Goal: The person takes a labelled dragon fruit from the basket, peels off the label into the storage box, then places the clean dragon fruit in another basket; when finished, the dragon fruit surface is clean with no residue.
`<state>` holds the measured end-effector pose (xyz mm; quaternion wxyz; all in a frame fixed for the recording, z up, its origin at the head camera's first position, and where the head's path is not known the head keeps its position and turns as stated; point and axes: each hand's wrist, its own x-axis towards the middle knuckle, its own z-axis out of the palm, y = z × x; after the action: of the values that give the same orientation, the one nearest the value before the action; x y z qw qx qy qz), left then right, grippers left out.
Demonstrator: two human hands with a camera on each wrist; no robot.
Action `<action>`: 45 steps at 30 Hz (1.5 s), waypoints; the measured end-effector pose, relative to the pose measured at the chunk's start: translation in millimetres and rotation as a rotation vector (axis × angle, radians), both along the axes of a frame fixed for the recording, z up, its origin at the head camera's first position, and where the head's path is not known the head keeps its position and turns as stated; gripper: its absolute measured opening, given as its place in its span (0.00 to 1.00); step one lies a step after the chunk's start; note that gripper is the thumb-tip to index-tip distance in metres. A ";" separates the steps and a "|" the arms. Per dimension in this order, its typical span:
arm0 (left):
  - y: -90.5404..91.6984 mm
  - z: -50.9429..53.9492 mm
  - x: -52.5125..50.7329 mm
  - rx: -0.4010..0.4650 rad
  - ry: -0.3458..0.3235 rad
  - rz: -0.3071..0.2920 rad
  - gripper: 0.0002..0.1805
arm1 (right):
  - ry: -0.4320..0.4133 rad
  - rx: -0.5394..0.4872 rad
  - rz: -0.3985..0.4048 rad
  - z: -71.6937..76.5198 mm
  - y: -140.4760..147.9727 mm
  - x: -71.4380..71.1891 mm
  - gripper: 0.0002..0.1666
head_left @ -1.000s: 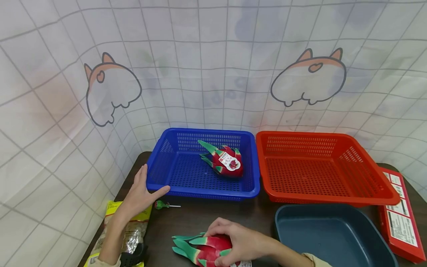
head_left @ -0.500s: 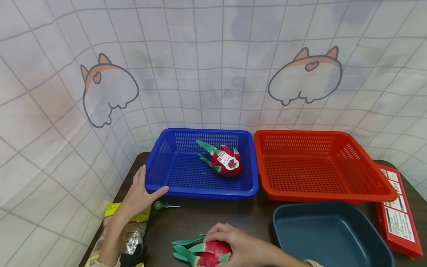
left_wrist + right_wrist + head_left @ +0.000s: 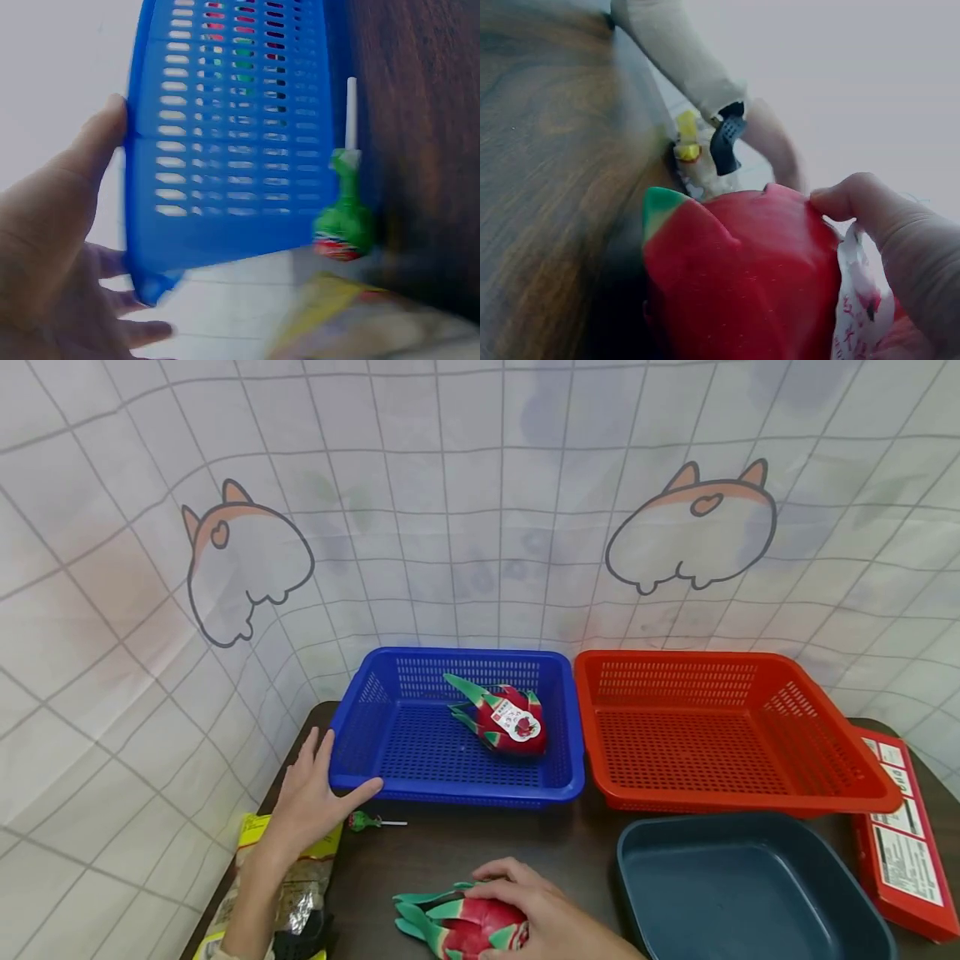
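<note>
Inside the blue basket [image 3: 420, 743] lies one red dragon fruit [image 3: 517, 722] with green tips and a white label. My left hand [image 3: 311, 797] is spread at the basket's near left corner, its thumb touching the rim; the left wrist view shows the thumb against the blue wall [image 3: 225, 232] and the fingers beyond the corner. A second dragon fruit [image 3: 480, 927] rests on the table near the front, and my right hand [image 3: 551, 914] grips it from the right. In the right wrist view the thumb presses the red fruit [image 3: 742, 277] beside its white label.
A red basket [image 3: 675, 752] stands right of the blue one, with a dark blue tray [image 3: 742, 885] before it and a red box [image 3: 903, 852] at the right. A green-wrapped lollipop [image 3: 363, 820] lies before the blue basket. A yellow bag [image 3: 300, 885] is under the left forearm.
My right hand and the fruit beneath it have shifted slightly, the fruit's label turning out of sight in the head view. The left hand's fingers have spread a little.
</note>
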<state>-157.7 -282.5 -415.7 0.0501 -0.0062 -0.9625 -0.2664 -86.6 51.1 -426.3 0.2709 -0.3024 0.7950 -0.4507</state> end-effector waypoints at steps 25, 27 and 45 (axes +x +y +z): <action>108.3 -4.2 64.3 0.354 -0.507 -0.825 0.54 | 0.010 -0.060 -0.220 -7.2 34.0 6.6 0.30; 111.3 -8.9 63.5 0.346 -0.551 -0.810 0.54 | -0.021 -0.035 -0.233 -5.1 39.4 6.0 0.31; 123.7 -27.3 56.1 0.086 -0.437 -0.833 0.48 | -0.061 -0.078 -0.267 -2.2 56.7 -0.8 0.24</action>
<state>-101.6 -158.8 -443.1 -0.2648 -0.3336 -0.8542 -0.2983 -87.4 107.8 -428.5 0.2206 -0.1903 0.8013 -0.5225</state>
